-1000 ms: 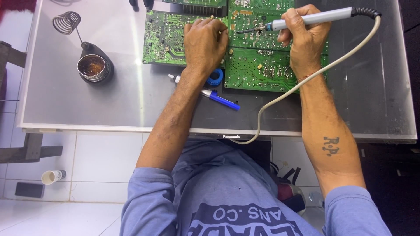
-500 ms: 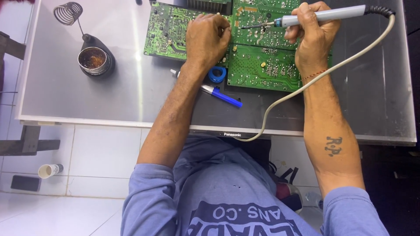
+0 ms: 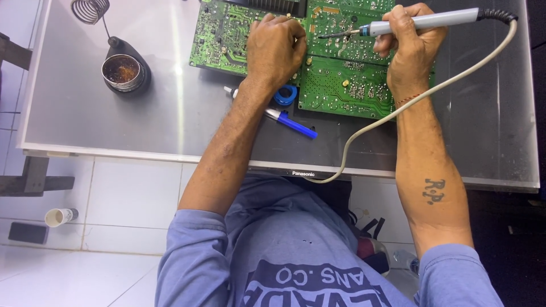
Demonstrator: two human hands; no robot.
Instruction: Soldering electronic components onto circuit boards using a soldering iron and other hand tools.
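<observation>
At the top of the frame my right hand (image 3: 410,48) is clamped around the soldering iron (image 3: 424,21), its tip over the green circuit board (image 3: 341,79) that my left hand (image 3: 277,48) presses down beside it.

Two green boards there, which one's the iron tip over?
The right-hand green board: the soldering iron in the right hand points at its top edge; the left hand covers the left board.

Bright, sharp; glare streaks the panel (image 3: 179,85).

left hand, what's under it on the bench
The left hand rests on a green circuit board. Beneath the forearm lie a blue pen and blue tape roll. Whatever the palm covers is hidden.
</observation>
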